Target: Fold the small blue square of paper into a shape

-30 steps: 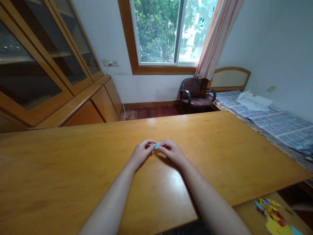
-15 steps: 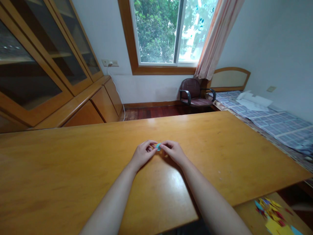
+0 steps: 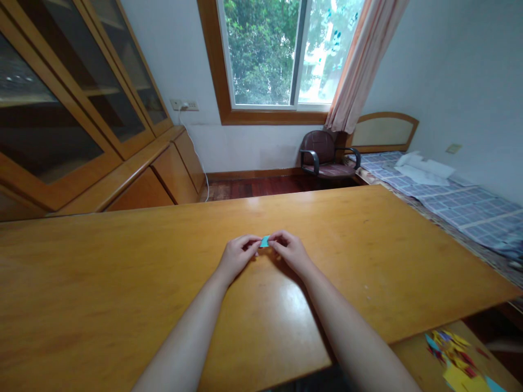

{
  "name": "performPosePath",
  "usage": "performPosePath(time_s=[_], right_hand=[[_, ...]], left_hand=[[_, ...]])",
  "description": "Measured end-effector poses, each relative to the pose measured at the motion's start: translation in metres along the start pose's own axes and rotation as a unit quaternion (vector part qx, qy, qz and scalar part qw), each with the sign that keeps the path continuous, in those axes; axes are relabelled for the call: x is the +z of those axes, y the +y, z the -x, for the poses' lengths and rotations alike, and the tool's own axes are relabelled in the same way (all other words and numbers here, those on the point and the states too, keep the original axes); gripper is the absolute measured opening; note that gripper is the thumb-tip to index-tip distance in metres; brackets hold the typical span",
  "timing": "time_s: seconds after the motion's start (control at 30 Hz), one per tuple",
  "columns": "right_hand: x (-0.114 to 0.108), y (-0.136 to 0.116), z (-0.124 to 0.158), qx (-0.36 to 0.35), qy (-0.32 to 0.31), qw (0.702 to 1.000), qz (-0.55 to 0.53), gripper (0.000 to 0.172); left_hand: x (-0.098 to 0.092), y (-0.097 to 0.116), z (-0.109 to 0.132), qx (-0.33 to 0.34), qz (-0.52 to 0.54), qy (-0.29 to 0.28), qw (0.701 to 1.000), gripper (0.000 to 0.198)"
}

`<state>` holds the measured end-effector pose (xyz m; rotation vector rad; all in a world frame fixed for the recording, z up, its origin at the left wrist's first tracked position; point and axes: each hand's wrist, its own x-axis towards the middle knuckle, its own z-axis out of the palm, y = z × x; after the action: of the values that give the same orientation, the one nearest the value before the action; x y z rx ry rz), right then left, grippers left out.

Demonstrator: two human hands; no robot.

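Observation:
A small piece of teal paper (image 3: 265, 241) sits between my two hands over the middle of the wooden table (image 3: 122, 272). My left hand (image 3: 238, 255) pinches its left end with curled fingers. My right hand (image 3: 288, 251) pinches its right end the same way. Most of the paper is hidden by my fingertips. Both forearms reach in from the bottom of the view.
Several coloured paper pieces (image 3: 453, 354) lie on a lower surface at the bottom right. A glass-door cabinet (image 3: 73, 120) lines the left wall. A dark armchair (image 3: 327, 155) stands under the window, and a bed (image 3: 457, 201) runs along the right.
My fingers have shifted slightly on the teal paper, which now shows flatter between the fingertips. Hands stay in the same spot.

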<state>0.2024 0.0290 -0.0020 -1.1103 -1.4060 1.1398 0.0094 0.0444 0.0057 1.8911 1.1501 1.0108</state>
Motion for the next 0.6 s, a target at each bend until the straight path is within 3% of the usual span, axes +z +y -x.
performPosePath(time_s=[0.33, 0.6], right_hand=[[0.0000, -0.0032, 0.0013, 0.010, -0.009, 0.999, 0.035, 0.023], [-0.0002, -0.0028, 0.0014, -0.002, -0.012, 0.999, 0.053, 0.025]], left_hand=[[-0.0011, -0.0003, -0.0019, -0.071, 0.085, 0.005, 0.994, 0.027], [-0.0005, -0.0035, -0.0028, -0.089, 0.154, -0.006, 0.984, 0.033]])
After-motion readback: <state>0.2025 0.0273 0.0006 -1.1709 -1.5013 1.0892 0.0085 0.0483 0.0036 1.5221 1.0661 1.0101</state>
